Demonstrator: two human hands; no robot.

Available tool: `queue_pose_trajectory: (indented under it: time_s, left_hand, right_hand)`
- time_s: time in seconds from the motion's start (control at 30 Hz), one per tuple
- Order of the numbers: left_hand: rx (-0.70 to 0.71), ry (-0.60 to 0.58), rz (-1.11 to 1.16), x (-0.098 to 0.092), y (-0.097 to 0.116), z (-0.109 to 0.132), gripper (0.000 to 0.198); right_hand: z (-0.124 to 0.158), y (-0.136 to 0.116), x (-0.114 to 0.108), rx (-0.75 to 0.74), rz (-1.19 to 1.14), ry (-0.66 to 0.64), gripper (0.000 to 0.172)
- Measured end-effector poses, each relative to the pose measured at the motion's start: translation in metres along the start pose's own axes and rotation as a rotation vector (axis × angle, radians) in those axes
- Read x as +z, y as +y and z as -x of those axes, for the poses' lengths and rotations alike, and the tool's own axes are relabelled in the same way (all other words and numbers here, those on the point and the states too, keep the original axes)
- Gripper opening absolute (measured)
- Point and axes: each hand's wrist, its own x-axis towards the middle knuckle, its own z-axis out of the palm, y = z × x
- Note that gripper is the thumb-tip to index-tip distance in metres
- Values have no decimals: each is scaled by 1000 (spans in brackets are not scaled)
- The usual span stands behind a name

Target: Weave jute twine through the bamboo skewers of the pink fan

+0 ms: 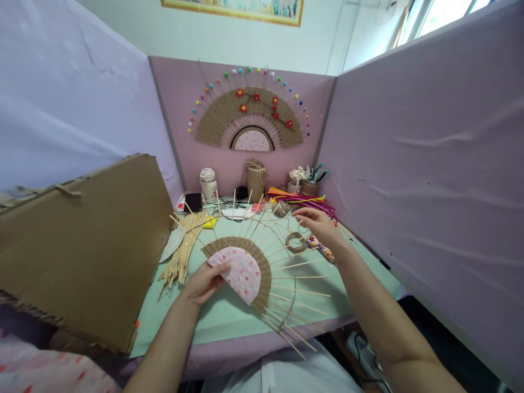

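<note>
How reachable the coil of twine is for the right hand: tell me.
Probably yes: the right hand is near the coil, though thin sticks from the fan reach towards it and may need avoiding.

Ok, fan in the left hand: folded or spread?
Spread: the fan's bare sticks radiate apart beyond the woven band, with the left hand gripping the patterned centre.

Left fingers point(213, 286) partly hidden (behind fan point(248, 267)).

A person's left hand point(207, 284) and right hand point(318, 225) are bare, as are the slender forearms point(167, 345). Below shows a whitish garment point(319, 374), perhaps a skirt or apron, with a narrow paler strip point(267, 374) down it.
</note>
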Motion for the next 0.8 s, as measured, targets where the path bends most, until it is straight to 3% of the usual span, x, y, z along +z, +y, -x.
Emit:
queue_pose_trajectory:
  time_s: [0.4, 0.6, 0.8]
  left_hand:
    - [-29, 37, 4, 6, 1, 2, 33]
    - [-26, 27, 13, 4, -1, 0, 34]
    - [-40, 16, 4, 5, -2, 0, 34]
  right_hand:
    - [-10, -3, 8, -111, -172, 87, 21]
    - [0, 5, -3, -59, -120, 33, 20]
    - [10, 16, -5, 33, -255, 0, 18]
